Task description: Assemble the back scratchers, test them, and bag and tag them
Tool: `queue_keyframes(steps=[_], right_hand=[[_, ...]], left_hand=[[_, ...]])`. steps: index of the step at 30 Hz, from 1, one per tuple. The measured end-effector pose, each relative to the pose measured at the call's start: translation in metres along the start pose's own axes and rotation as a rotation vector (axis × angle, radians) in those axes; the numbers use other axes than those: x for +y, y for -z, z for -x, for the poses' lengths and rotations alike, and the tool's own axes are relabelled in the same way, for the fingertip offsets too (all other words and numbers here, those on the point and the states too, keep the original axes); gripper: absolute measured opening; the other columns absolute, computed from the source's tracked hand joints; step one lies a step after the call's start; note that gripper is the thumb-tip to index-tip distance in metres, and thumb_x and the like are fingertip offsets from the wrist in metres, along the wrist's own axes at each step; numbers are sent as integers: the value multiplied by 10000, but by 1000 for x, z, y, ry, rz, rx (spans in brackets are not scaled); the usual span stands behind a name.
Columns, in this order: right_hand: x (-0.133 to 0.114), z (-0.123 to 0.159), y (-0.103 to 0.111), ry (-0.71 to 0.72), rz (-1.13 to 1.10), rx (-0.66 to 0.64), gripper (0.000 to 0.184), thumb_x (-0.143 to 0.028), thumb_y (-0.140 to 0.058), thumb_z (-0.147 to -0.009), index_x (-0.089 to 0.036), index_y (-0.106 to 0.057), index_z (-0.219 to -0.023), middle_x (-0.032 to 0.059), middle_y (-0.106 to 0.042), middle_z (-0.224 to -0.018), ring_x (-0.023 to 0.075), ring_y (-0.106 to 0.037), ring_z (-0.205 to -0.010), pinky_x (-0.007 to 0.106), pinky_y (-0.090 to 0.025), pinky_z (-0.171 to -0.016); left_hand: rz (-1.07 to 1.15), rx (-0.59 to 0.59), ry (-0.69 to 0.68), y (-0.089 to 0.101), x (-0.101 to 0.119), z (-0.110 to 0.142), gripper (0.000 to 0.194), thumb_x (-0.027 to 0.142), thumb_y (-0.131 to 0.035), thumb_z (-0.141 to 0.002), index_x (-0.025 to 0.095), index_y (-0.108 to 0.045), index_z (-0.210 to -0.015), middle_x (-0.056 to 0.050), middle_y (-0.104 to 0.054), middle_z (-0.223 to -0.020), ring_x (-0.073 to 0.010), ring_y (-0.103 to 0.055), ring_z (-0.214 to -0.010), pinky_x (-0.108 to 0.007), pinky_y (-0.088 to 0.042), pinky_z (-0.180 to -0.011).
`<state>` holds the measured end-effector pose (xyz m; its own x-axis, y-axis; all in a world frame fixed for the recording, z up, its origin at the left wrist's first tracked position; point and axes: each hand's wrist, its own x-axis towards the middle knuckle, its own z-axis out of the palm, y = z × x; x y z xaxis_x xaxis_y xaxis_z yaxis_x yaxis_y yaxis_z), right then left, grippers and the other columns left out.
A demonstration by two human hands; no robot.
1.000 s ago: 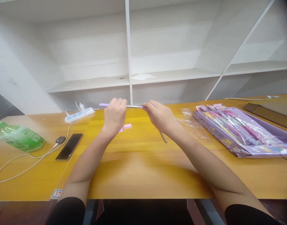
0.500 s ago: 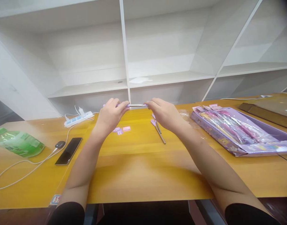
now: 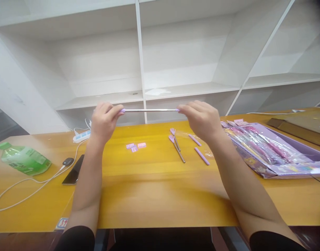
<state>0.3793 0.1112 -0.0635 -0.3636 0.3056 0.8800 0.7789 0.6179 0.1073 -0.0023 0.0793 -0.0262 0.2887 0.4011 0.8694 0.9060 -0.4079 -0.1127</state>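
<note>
A telescopic back scratcher [image 3: 149,110] stretches level between my hands above the far part of the table, its thin metal rod drawn out. My left hand [image 3: 104,122] is closed around one purple end, and my right hand [image 3: 204,120] pinches the other purple end. The fingers hide most of both ends. Below, two scratcher rods [image 3: 178,151] with purple claw-shaped heads lie partly crossed on the table. Two purple handle tubes [image 3: 202,156] rest to their right, apart from the rods. Small pink and purple labels [image 3: 134,149] lie left of them.
On the right, a purple display box [image 3: 293,170] holds several wrapped scratchers [image 3: 264,144], with a cardboard box [image 3: 301,122] behind. On the left are a green bottle [image 3: 25,160], a phone [image 3: 72,174], a white cable [image 3: 21,180] and a power strip [image 3: 82,136]. White shelves [image 3: 181,92] stand behind.
My hands have moved apart and slightly up, and the metal rod between them has become much longer. The purple handle tubes, formerly hidden behind my right arm, now show.
</note>
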Motion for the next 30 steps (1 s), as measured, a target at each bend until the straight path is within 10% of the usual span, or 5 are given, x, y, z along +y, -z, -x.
queue_keyframes(steps=[11,20,30], right_hand=[[131,23,59,-362,187,266,281,-376,-569,-1056,-273,-673,-816,126,-765,-908,265,-677,-926,428,-513,-937],[172,42,63,-557,143,283,241,-65,-601,-951,-250,-750,-908,112,-753,-974,201,-731,-750,381,-597,-786],[164,45,59,-574,121,250,157,-133,-636,-869,-254,-720,-926,144,-701,-1088,192,-612,-754,382,-541,-708]], left_hand=[[38,262,215,51,-111,18,681,939,-488,-931,315,-743,-839,-46,-549,-777,-274,-461,-925,-473,-437,-929],[65,180,234,42,-100,16,657,936,-549,-917,310,-722,-819,-25,-592,-779,-249,-441,-871,-454,-419,-906],[90,160,283,58,-75,14,545,865,-723,-838,324,-696,-785,2,-517,-696,-214,-421,-758,-404,-393,-822]])
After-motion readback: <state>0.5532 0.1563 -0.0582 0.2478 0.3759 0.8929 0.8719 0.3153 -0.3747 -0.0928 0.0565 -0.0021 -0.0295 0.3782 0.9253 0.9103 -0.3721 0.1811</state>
